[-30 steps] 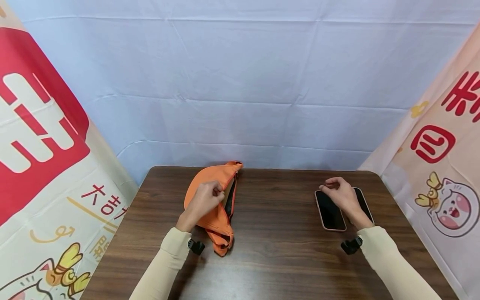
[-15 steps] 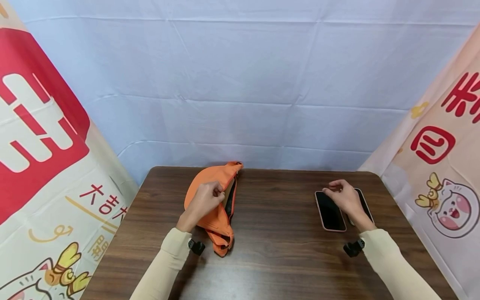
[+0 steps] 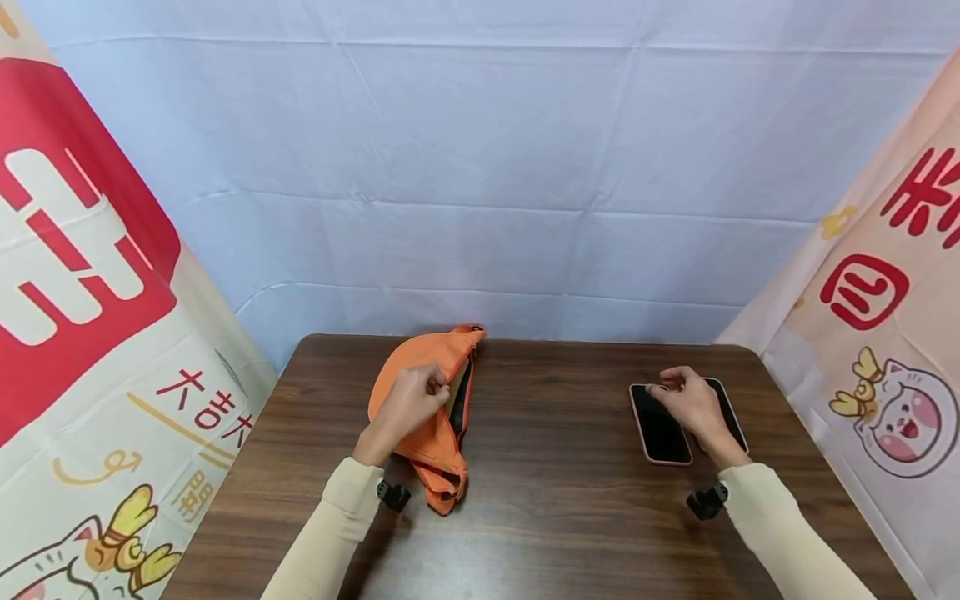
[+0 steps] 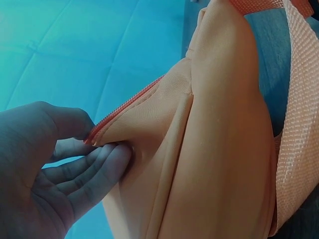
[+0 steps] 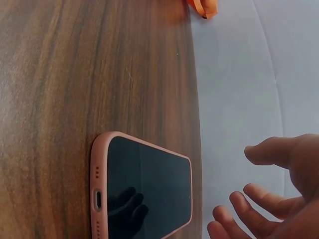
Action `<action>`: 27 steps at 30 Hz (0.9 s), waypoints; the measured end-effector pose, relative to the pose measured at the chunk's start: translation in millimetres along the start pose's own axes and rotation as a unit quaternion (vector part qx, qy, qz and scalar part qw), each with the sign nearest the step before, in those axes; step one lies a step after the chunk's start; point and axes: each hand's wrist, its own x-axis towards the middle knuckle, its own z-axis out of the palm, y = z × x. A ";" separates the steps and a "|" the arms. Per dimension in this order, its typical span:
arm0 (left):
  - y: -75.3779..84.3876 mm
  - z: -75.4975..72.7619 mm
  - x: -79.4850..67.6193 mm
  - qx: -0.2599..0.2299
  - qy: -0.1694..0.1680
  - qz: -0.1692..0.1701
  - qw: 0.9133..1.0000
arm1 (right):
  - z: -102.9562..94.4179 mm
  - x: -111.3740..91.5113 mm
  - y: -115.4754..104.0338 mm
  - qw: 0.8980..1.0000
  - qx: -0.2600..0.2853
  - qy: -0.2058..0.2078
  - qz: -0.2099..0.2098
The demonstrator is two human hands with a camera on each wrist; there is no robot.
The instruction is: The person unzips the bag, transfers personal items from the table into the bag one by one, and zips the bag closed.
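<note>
An orange waist bag (image 3: 420, 354) lies on the left of the table, its zipped mouth standing open toward the right. My left hand (image 3: 408, 404) pinches the red-zippered edge of that mouth between thumb and fingers, as the left wrist view shows close up. Over on the right, two phones lie side by side, screens up: one in a pink case (image 3: 663, 429) and another phone (image 3: 727, 412) partly hidden beneath my right hand (image 3: 693, 408). That hand hovers above them with fingers loosely bent and apart, holding nothing. In the right wrist view the pink-cased phone (image 5: 149, 184) reflects the fingers.
The brown wooden table (image 3: 555, 500) ends at a pale cloth backdrop (image 3: 525, 208). Printed banners hang on the left (image 3: 82, 275) and right (image 3: 885, 333). An orange webbing strap (image 4: 299, 99) loops beside the bag.
My right hand has shifted slightly right and toward me above the phones. The left hand keeps its pinch on the waist bag, which stays in place.
</note>
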 end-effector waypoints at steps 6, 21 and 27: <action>0.6 -0.5 -0.2 -0.004 -0.002 -0.006 1.000 | -1.2 -1.2 2.5 1.000 -0.012 -0.009 0.012; 2.4 -2.6 -0.3 -0.003 -0.003 -0.002 1.000 | 3.5 -2.2 5.2 0.997 -0.062 -0.009 0.046; 2.2 -3.1 -0.9 -0.003 0.000 -0.001 1.000 | 7.1 -2.0 7.1 0.995 -0.077 -0.010 0.058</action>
